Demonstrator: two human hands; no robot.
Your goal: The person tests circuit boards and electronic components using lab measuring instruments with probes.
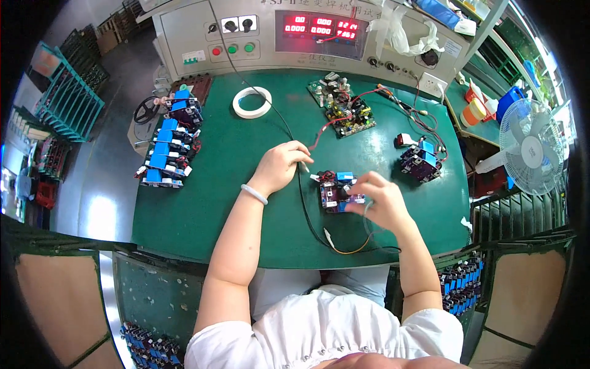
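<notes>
A small circuit module point(330, 195) with a purple board and blue blocks lies on the green bench in front of me. My right hand point(382, 203) is at its right end, thumb and fingers closed on its edge, partly hiding it. A thin looped wire hangs by these fingers. My left hand point(284, 165) rests just left of the module, its fingers pinched on a thin test lead whose pale tip point(305, 166) pokes out below them. A black cable point(305, 200) runs down past that hand and curves under the module. Near the bench edge lies a second pale clip point(328, 237) on an orange wire.
Several blue-block modules point(161, 150) stand in a row at left; another point(421, 161) sits at right. A larger circuit board point(344, 109) with red leads, a tape roll point(252, 102), a test panel point(261, 43) with red displays and a fan point(531, 150) are around.
</notes>
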